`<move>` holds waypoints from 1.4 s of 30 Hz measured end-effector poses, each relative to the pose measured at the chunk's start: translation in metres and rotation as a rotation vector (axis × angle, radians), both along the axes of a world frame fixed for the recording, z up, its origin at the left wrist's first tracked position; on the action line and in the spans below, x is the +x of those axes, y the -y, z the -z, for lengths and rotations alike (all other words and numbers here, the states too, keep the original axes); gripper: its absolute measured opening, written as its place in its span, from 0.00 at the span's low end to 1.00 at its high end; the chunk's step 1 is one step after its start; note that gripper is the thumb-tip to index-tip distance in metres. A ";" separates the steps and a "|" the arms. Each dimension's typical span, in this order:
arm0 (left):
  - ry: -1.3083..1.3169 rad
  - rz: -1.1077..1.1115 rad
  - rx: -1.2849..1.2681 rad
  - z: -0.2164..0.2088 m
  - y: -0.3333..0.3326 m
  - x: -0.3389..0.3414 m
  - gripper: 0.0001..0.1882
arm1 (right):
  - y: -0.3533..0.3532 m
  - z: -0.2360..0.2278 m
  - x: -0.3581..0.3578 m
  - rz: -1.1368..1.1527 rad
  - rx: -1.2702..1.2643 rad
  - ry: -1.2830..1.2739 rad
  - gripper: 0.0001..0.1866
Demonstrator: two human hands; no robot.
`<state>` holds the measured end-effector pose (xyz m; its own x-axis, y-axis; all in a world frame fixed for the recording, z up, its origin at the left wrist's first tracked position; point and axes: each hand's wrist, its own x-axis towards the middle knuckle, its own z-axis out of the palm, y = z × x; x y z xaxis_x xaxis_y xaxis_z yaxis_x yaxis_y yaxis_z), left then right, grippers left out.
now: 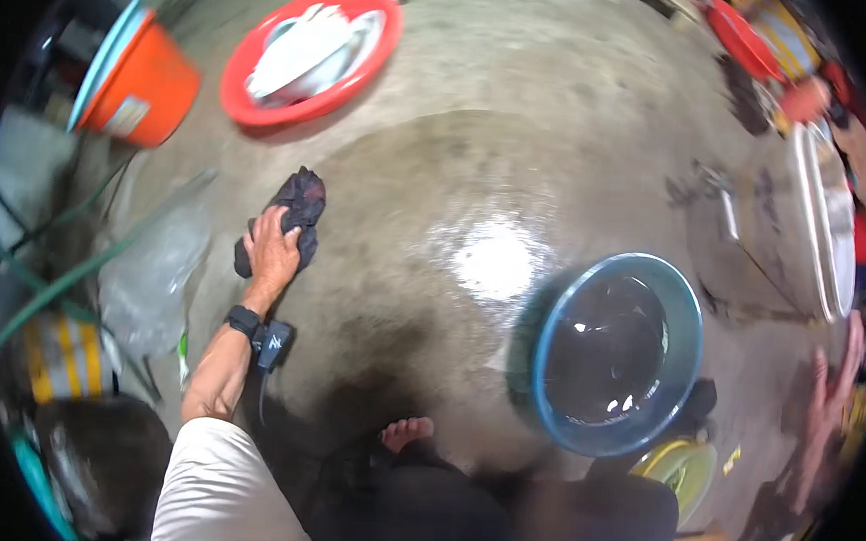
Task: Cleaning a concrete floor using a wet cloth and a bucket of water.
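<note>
My left hand [271, 252] presses a crumpled dark cloth [302, 200] onto the wet concrete floor, its fingers curled over the fabric. A black strap with a small device [271, 344] is at that wrist. Far off at the right rim is my right hand [831, 384], blurred, with its fingers apart and nothing visible in them. Nearer the middle stands a blue basin [543, 360] of dark water, between my two hands. My bare toes [407, 433] show below.
A red basin [235, 94] holding pale dishes stands at the far left, beside an orange bucket [149, 84]. A plastic bag [154, 275] and green bars [70, 286] lie leftward. A clear lidded box [769, 220] stands right; a yellowish bucket [698, 475] sits below the blue basin.
</note>
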<state>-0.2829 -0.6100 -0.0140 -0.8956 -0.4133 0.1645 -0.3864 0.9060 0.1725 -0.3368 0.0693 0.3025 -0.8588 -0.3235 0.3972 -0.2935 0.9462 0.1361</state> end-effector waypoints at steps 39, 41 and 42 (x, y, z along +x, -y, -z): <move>0.046 0.121 -0.069 0.012 -0.026 -0.039 0.21 | 0.090 0.097 0.021 -0.016 -0.086 -0.281 0.11; 0.052 0.065 -0.063 0.012 -0.016 0.021 0.22 | 0.090 0.096 0.005 -0.039 -0.100 -0.293 0.10; -0.015 0.084 -0.053 0.014 -0.004 0.058 0.23 | 0.094 0.097 -0.004 -0.055 -0.108 -0.307 0.10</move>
